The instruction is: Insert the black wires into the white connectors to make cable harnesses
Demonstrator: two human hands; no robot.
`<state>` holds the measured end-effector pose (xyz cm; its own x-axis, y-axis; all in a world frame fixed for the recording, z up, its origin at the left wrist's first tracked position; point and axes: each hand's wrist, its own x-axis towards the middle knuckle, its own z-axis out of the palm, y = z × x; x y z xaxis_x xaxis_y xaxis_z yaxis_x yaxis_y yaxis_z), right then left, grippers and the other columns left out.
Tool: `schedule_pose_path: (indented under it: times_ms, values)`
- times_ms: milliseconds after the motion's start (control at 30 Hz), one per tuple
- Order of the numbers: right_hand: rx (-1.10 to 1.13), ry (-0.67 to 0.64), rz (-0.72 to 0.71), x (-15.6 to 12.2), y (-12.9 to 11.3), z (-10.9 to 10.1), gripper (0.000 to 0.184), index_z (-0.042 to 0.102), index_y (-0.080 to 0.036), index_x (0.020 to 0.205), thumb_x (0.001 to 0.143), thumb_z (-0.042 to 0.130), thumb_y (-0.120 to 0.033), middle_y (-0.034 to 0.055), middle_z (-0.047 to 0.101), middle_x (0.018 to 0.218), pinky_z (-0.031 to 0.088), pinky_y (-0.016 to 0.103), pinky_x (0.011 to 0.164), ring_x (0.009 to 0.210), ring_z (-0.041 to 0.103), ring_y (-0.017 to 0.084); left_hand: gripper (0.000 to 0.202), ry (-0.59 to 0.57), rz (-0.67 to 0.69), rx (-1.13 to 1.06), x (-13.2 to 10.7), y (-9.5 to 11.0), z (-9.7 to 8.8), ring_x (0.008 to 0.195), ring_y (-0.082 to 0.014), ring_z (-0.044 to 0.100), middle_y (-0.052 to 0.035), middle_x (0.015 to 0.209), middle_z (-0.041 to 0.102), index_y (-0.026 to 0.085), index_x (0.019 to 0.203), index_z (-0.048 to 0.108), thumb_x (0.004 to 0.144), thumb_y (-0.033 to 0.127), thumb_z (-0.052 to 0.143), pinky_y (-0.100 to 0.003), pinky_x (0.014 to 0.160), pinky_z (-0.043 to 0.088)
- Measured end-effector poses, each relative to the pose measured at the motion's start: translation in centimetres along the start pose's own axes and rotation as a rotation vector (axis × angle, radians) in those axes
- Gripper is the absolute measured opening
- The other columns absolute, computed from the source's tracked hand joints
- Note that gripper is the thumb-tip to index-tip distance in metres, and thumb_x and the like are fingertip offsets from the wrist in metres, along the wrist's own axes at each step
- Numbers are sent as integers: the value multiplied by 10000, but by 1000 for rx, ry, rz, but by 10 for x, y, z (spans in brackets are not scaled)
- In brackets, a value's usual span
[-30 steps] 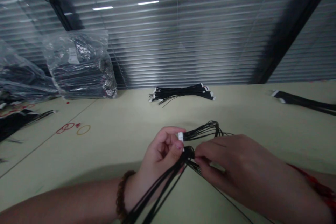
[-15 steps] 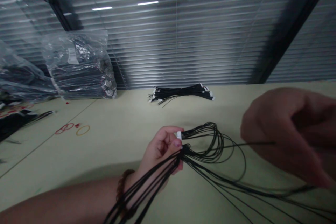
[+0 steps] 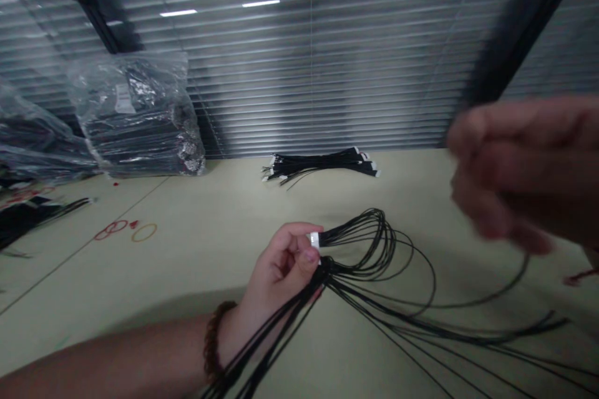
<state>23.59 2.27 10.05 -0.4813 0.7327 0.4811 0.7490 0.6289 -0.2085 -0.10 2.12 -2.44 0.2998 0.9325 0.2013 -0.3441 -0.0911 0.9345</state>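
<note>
My left hand is closed, thumb and fingers pinching a white connector and the gathered part of a bundle of thin black wires. Several wires loop out to the right of the connector and come back to the hand. Loose wire ends fan out to the lower right, and others run down over my left wrist. My right hand is raised at the right, smeared by motion. One black wire curves up to its lower edge; whether the fingers hold it is hidden.
At the back of the table lies a bundle of black wires with white connectors. Clear plastic bags of wires stand at the left. Red and yellow rubber bands lie nearby. Window blinds rise behind.
My right hand has moved up and its pose has turned. The single wire that ran straight to it now sags and curves lower. My left hand keeps its grip, almost unmoved.
</note>
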Motion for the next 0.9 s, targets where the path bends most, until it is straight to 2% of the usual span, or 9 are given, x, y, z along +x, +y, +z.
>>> schedule_pose_path:
  times_ms: [67, 133, 233, 367, 533, 700, 900]
  values:
    - [335, -226, 88, -4, -18, 17, 231, 592, -194, 708, 879, 464, -282, -42, 585, 536, 343, 148, 393, 427, 499, 49, 168, -1, 30, 39, -2, 1, -1, 451, -32, 436, 52, 646, 454, 220, 1007, 571, 848, 273, 559, -130, 391, 364]
    - [425, -291, 126, -7, -31, 33, 148, 582, -203, 655, 797, 540, -205, -69, 557, 520, 328, 142, 394, 449, 491, 45, 173, -5, 60, 79, -3, 2, -1, 459, -33, 433, 45, 659, 459, 217, 1019, 570, 853, 262, 553, -132, 390, 355]
    - [278, -273, 97, -11, -40, 48, 162, 564, -191, 612, 767, 531, -158, -67, 517, 508, 290, 170, 409, 447, 435, 44, 165, -39, 82, 72, -4, 4, 0, 480, -38, 449, 45, 653, 454, 225, 1014, 571, 853, 256, 554, -128, 399, 358]
    - [164, -244, 68, -11, -42, 53, 182, 546, -179, 607, 785, 511, -164, -52, 500, 516, 263, 199, 445, 463, 405, 59, 141, -95, 51, -1, -6, 8, 5, 463, -31, 433, 54, 642, 443, 242, 986, 573, 848, 270, 558, -117, 402, 368]
    - [156, -239, 59, -10, -41, 57, 193, 527, -178, 593, 781, 500, -145, -51, 486, 508, 233, 218, 456, 464, 384, 68, 141, -112, 21, -3, -7, 11, 8, 475, -22, 435, 58, 647, 439, 245, 979, 572, 845, 286, 559, -114, 456, 429]
    - [158, -265, 42, -10, -41, 57, 217, 503, -174, 573, 788, 492, -151, -58, 459, 490, 208, 223, 453, 451, 353, 62, 147, -119, 45, 16, -6, 12, 9, 440, -13, 393, 70, 624, 413, 226, 973, 553, 843, 295, 559, -107, 444, 424]
    - [178, -267, 42, -10, -40, 55, 229, 518, -173, 587, 814, 502, -192, -64, 472, 500, 217, 214, 460, 457, 368, 49, 146, -107, 61, 97, -7, 14, 10, 479, -37, 417, 54, 657, 428, 208, 973, 545, 846, 279, 550, -123, 444, 432]
